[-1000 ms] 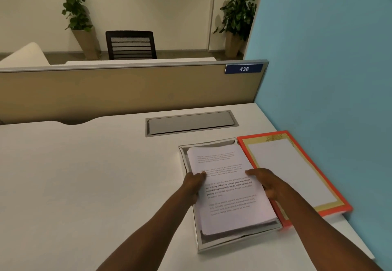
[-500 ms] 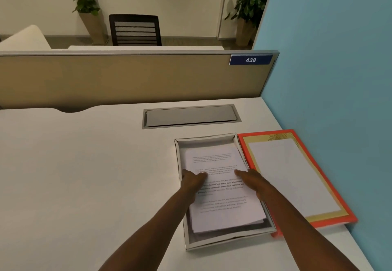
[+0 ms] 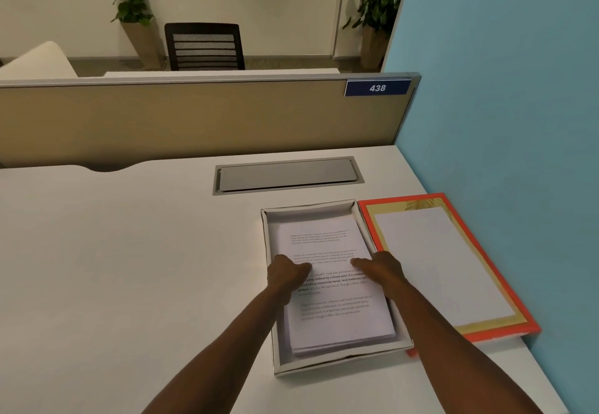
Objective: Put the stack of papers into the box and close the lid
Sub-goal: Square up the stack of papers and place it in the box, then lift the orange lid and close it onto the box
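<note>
A stack of printed white papers [image 3: 337, 316] lies flat inside a shallow white box [image 3: 340, 363] on the desk. My left hand [image 3: 287, 276] holds the stack at its left edge, fingers curled onto the top sheet. On the right edge my right hand [image 3: 379, 268] grips the stack, with its fingers lying across the print. The lid [image 3: 437, 268], orange-rimmed with a gold border and a white middle, lies flat on the desk, touching the box's right side.
The white desk [image 3: 129, 268] has a grey cable hatch [image 3: 288, 175] just behind the box. A tan partition [image 3: 194, 115] closes the back edge. A blue wall [image 3: 502, 122] runs along the right, close to the lid.
The stack has gone down from resting over the box's rim to lying flat inside it. Both hands moved with it, a little forward and down.
</note>
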### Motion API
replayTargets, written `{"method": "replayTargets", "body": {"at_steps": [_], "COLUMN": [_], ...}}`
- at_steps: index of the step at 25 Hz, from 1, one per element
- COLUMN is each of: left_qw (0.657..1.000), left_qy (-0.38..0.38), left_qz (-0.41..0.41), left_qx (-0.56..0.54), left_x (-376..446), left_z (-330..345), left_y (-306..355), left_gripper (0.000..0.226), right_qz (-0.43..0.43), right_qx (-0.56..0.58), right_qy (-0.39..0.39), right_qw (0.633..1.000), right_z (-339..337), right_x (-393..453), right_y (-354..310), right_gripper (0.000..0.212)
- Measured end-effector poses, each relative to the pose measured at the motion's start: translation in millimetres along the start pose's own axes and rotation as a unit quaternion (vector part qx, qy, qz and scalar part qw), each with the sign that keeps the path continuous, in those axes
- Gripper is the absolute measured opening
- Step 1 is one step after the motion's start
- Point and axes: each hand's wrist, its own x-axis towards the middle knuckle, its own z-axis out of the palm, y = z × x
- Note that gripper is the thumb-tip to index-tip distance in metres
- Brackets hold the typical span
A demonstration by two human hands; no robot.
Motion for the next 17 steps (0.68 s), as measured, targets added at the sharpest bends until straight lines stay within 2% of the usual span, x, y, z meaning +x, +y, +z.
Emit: {"method": "replayTargets", "body": {"at_steps": [4, 9, 13, 17], "left_qw": [0.999, 0.994, 0.992, 0.996], "left_qy": [0.008, 0.018, 0.023, 0.027], "left_qz": [0.017, -0.014, -0.015, 0.002], "left_qx": [-0.047, -0.107, -0.119, -0.090], "left_x": [-4.6, -11.0, -17.4, -18.1], "left_z": [6.5, 13.8, 21.7, 21.7], "left_y": [3.1, -1.4, -10.3, -17.5], "left_gripper": [0.055, 0.077, 0.080, 0.091], "right_qz": [-0.016, -0.055, -0.082, -0.093], "right_qx": [-0.073, -0.117, -0.158, -0.181], "right_qy": [0.038, 0.071, 0.087, 0.112], "right_qw": [0.996, 0.989, 0.980, 0.973], "right_z": [9.0, 21.1, 30.4, 43.5], "right_x": [-4.8, -16.1, -21.3, -20.8], "right_y": [1.9, 1.3, 2.4, 4.2], "right_gripper": [0.041, 0.050, 0.040, 0.047]}}
